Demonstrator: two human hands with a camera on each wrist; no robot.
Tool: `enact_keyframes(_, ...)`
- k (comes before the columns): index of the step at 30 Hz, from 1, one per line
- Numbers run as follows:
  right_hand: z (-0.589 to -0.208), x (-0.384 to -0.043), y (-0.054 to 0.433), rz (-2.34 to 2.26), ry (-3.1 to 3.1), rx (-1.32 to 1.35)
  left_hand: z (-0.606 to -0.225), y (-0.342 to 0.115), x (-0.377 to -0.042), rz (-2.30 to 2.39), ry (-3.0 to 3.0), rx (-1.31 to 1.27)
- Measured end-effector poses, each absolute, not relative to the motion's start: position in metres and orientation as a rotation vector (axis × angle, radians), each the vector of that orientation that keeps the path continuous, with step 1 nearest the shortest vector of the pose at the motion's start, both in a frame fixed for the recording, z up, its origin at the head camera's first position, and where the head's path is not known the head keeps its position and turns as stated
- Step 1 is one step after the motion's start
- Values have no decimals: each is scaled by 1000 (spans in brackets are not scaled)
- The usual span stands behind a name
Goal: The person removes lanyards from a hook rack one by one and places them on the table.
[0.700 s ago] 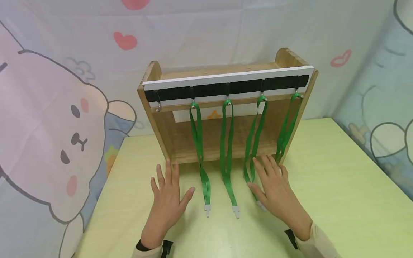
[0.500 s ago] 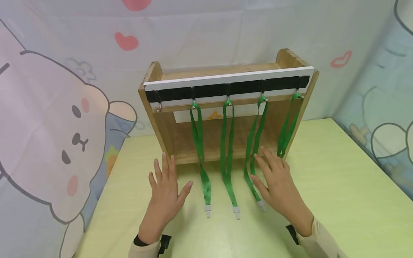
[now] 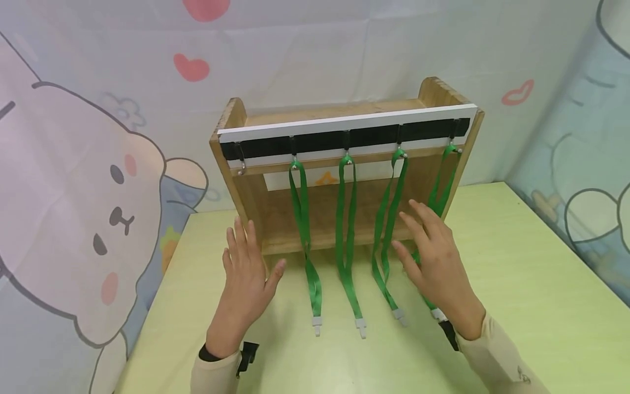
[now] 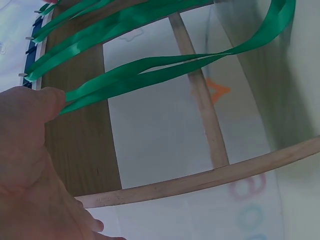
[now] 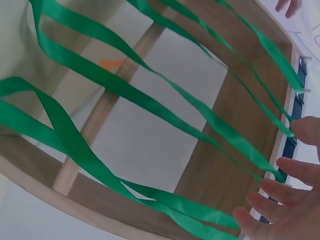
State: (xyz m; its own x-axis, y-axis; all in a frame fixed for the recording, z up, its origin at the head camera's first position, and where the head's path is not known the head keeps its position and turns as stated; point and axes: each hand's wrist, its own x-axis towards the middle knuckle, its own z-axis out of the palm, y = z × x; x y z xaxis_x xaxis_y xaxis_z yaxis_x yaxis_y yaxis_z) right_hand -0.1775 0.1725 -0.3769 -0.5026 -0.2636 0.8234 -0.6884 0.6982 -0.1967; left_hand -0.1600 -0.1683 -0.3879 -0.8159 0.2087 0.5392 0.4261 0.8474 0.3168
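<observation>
Several green lanyards hang in a row from hooks on a wooden rack (image 3: pixel 236 202), their pale clips lying toward the front. My left hand (image 3: pixel 244 293), fingers extended and thumb spread, hovers by the rack's lower left corner, left of the leftmost lanyard (image 3: pixel 302 219). In the left wrist view that lanyard (image 4: pixel 145 75) runs behind my thumb. On the other side, my right hand (image 3: pixel 438 268) overlaps the rightmost lanyard (image 3: pixel 438 202) and hides its middle; its clip (image 3: pixel 439 314) shows below. The right wrist view shows loosely bent fingers (image 5: pixel 272 205) and nothing held. Two middle lanyards (image 3: pixel 346 230) (image 3: pixel 389 230) hang between my hands.
A white strip with a black band (image 3: pixel 320 140) carries the hooks; the leftmost hook (image 3: pixel 241 164) stands bare. The rack stands on a pale yellow-green table (image 3: pixel 517 273). Cartoon-printed cloth (image 3: pixel 320 54) hangs behind and at both sides.
Both hands have moved up and apart, the left leftward and the right rightward. The third lanyard's clip and the rightmost lanyard's clip have come out from behind my right hand.
</observation>
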Motion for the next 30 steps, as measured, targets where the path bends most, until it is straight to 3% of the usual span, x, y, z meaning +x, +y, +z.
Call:
enact_keyframes(9,-364,-192,178,747,-1963,670,-378,-167,-172,-623,-2550,-440)
enact_keyframes(30,-347,-228,187,919,-1765,233,-375,-165,-207,-789,-2392,-260)
